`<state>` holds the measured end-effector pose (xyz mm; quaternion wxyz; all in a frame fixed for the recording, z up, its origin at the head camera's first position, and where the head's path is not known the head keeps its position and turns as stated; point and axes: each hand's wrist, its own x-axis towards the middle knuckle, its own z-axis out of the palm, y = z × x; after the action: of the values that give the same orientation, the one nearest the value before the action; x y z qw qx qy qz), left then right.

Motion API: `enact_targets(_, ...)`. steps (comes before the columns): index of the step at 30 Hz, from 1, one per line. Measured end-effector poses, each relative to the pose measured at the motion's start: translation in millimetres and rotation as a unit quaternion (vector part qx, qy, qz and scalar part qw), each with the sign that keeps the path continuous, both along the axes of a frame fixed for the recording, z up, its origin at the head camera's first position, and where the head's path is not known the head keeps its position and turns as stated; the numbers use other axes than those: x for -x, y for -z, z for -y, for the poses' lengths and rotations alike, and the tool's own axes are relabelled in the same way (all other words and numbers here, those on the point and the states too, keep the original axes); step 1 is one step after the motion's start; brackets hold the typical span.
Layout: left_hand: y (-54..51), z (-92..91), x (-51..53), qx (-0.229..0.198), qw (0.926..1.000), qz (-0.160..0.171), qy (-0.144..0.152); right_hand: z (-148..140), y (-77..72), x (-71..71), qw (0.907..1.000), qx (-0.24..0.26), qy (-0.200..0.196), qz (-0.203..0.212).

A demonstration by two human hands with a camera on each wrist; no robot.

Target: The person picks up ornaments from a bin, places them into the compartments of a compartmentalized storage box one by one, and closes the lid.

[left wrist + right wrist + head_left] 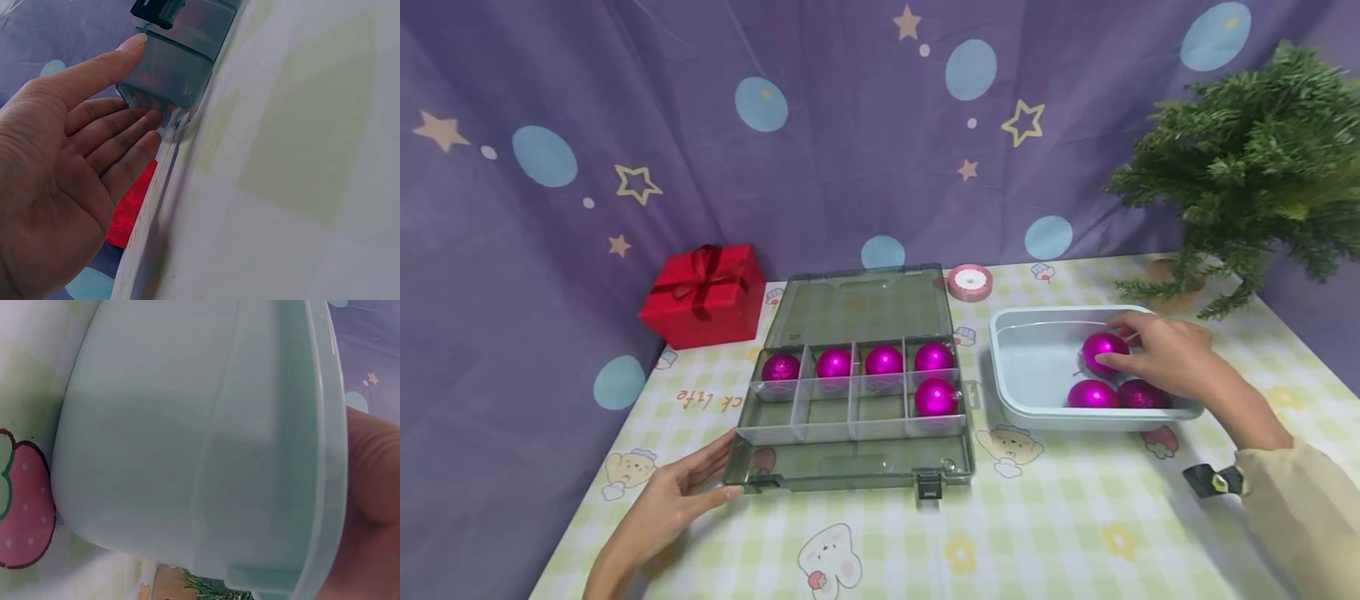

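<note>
My right hand (1161,354) reaches into a pale blue plastic tub (1022,412), its thumb and fingers gripping a magenta Christmas bauble (1103,350). Below that bauble lie two more, a shiny bauble (1092,394) and a glittery bauble (1141,395). Left of the tub lies a translucent grey-green compartment box (857,479) with its lid (861,308) raised. Baubles fill the back row, and one bauble (936,398) sits in the row ahead, at the right. At the box's front left corner rests my left hand (69,144), fingers extended. The tub's wall (187,425) hides the right fingers in the right wrist view.
A red gift box (703,300) stands behind the compartment box on the left. Behind the tub are a ribbon spool (970,283) and, farther right, an artificial Christmas tree (1262,167). A purple curtain (850,167) hangs behind the checked tablecloth (1037,533).
</note>
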<state>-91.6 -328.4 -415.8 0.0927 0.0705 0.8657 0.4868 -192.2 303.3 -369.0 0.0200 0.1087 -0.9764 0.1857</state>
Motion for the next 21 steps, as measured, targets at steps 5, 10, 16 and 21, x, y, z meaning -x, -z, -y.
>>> enact_targets(5, 2.5, -3.0, 0.6, -0.002, 1.0, -0.003, 0.001, -0.7, -3.2, 3.9, 0.9998, 0.006, -0.012, 0.012)
enact_targets(10, 5.6, -6.0, 0.9, -0.002, 0.9999, -0.012, 0.003, -1.6, -1.8, 5.4, 0.9991, 0.021, -0.03, 0.022)
enact_targets(16, 4.6, -5.5, 0.6, 0.009, 0.9999, -0.008, 0.002, 0.7, 2.6, 2.9, 0.9985, 0.026, -0.035, 0.034)
enact_targets(21, -0.4, 0.3, -1.3, 0.019, 0.9998, -0.003, 0.002, 6.5, 5.8, 0.5, 0.9981, 0.031, -0.032, 0.042)
